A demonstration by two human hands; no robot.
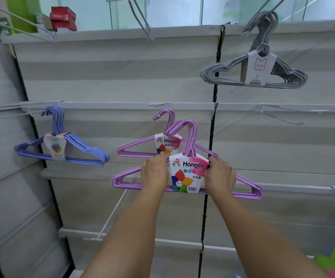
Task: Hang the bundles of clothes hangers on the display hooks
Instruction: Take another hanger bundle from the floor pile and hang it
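Both hands up at the slat wall (122, 63), middle rail. The left hand (155, 171) and the right hand (219, 175) each hold a shoulder of the pink hanger bundle (188, 177), one either side of its paper label (188, 173). Each grip is fingers curled round the wires, pinching the stack together. The bundle is in the air, its hook tops raised close to the middle hook (158, 105), not yet over it as far as I can tell.

Already hung: another pink bundle (138, 149) on that same hook, just behind; a blue bundle (62, 145) toward the wall's left edge; a grey bundle (263, 67) on the upper rail, right.

Handling, my judgement: light, thin coated wire, stiff enough to keep shape but springy. Coating probably slick. The label band holds the stack; hooks could fan apart. Best hold is where it is now, shoulders close to the label, so the hooks stay aligned and steerable. An empty hook (283, 117) stands to the right.
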